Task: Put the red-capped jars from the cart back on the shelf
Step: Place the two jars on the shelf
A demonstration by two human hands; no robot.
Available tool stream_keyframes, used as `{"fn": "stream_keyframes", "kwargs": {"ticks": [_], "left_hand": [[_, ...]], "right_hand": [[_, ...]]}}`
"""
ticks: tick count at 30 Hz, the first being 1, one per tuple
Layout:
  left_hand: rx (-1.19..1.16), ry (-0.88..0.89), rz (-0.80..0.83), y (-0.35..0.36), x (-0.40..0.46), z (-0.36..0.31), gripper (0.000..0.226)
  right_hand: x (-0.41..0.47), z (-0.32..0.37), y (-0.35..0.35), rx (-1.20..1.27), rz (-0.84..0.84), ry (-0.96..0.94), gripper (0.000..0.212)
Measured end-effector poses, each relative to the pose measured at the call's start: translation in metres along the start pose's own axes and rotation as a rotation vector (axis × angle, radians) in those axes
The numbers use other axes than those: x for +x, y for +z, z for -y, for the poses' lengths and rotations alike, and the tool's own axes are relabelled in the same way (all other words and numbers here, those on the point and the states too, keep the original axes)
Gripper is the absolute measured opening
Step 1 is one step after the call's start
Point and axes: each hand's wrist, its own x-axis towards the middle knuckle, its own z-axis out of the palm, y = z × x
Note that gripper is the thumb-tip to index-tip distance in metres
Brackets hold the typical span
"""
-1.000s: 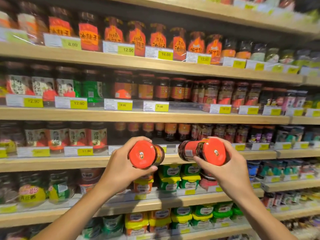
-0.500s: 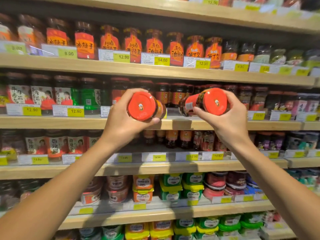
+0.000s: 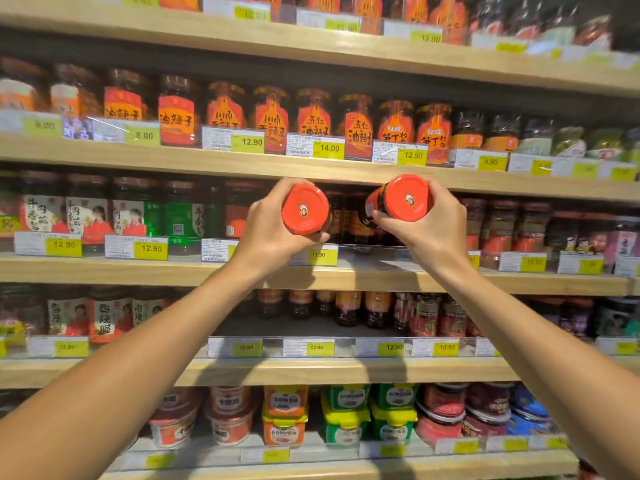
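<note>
Each of my hands holds one red-capped jar, tipped so the cap faces me. My left hand [image 3: 268, 233] grips the left jar [image 3: 304, 209]; my right hand [image 3: 427, 230] grips the right jar [image 3: 403, 199]. Both jars hover at the front of the wooden shelf [image 3: 346, 277] that carries the 11.90 price tag [image 3: 322, 255], in a gap between standing jars. Dark jars with similar labels [image 3: 346, 216] stand deeper in that gap, behind the held ones. The cart is out of view.
Rows of sauce jars fill the shelves above [image 3: 311, 116] and below [image 3: 346, 308]. Green-labelled jars [image 3: 180, 216] stand left of the gap, dark red jars [image 3: 498, 226] right of it. Plastic tubs [image 3: 346, 414] fill the lowest shelf. A clear plastic rail with price tags fronts each shelf.
Both hands rose with their jars from the level of the lower shelf to the shelf with the 11.90 tag, and moved in closer to its front edge.
</note>
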Motion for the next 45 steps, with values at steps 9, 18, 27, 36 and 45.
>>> {"fn": "stream_keyframes", "kwargs": {"ticks": [9, 18, 27, 36, 45], "left_hand": [[0.009, -0.006, 0.064, 0.024, 0.005, 0.012, 0.072], [0.069, -0.076, 0.142, 0.038, 0.019, 0.020, 0.069], [0.160, -0.250, 0.161, 0.047, 0.029, 0.030, 0.064], [0.146, -0.323, 0.151, 0.049, 0.030, 0.028, 0.075], [-0.010, -0.355, 0.084, 0.045, 0.040, 0.023, 0.052]], "right_hand": [[-0.003, -0.023, 0.011, -0.044, 0.000, 0.090, 0.062], [0.007, -0.038, 0.023, -0.203, 0.104, 0.195, 0.072], [0.012, -0.040, 0.031, -0.278, 0.158, 0.297, 0.077], [0.023, -0.035, 0.036, -0.308, 0.141, 0.361, 0.067], [0.032, -0.042, 0.049, -0.264, 0.106, 0.428, 0.049]]}}
